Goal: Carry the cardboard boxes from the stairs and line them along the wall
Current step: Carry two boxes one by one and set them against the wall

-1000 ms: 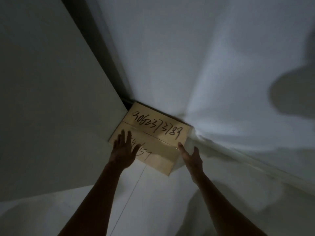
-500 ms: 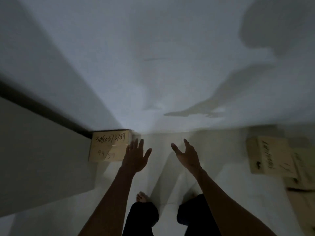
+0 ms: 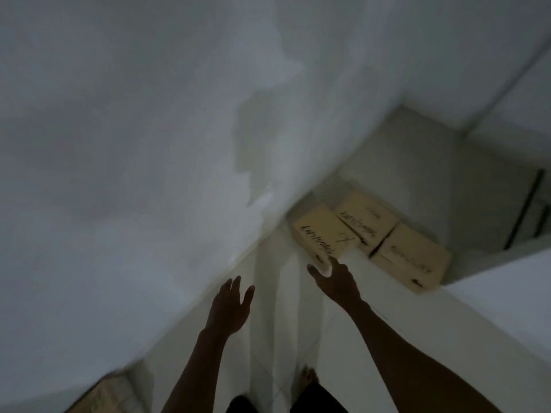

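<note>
Three cardboard boxes are seen ahead on the steps: the nearest box [image 3: 323, 234] is set against the foot of the white wall [image 3: 149, 144], a second box [image 3: 365, 220] is placed just behind it, touching, and a third box [image 3: 413, 257] lies to the right of both, at the edge of a step. Dark handwriting is carried on their top faces, blurred beyond reading. A further box corner [image 3: 101, 394] is glimpsed at the lower left edge, beside the wall.

The right hand [image 3: 337, 283] is stretched forward with fingers spread, its tips just short of the nearest box's front corner; whether contact is made cannot be told. The left hand [image 3: 229, 308] is held open and empty, fingers loosely apart, above the pale floor [image 3: 277, 338]. Nothing is gripped by either hand.

A narrow strip of bare floor is left between the wall and a white ledge [image 3: 492, 308] at the right.
</note>
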Demonstrator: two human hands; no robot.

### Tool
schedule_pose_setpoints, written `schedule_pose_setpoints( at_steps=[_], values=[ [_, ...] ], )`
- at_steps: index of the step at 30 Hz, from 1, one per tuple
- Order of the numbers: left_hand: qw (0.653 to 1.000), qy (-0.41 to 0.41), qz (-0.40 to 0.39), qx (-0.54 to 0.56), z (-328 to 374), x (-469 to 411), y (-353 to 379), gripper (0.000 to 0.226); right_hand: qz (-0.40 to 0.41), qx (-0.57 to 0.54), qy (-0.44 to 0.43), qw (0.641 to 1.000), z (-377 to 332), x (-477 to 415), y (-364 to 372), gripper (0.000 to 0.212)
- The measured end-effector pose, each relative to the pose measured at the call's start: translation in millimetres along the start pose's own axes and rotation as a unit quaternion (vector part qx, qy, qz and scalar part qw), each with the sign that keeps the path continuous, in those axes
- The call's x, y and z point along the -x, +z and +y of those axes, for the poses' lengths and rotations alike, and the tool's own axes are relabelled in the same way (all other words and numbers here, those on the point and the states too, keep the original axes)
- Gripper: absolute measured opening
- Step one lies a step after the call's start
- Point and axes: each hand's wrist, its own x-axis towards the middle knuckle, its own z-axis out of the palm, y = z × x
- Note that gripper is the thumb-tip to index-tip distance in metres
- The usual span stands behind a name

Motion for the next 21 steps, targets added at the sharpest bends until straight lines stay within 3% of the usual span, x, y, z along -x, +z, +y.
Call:
schedule_pose_setpoints(
  at_steps=[11,21],
  values=[
    [0.986,0.104,-0.115,-0.065,156.9,-191.6,19.1,0.073,0.042,-0.117,0.146,0.981,45.7,-141.4,-79.8,0.096],
    [0.965,0.101,-0.169,-0.171,198.4,-460.3,99.3,0.063,0.053,-0.218,0.265,0.938,111.4,-357.1,-28.4,0.098]
  ],
)
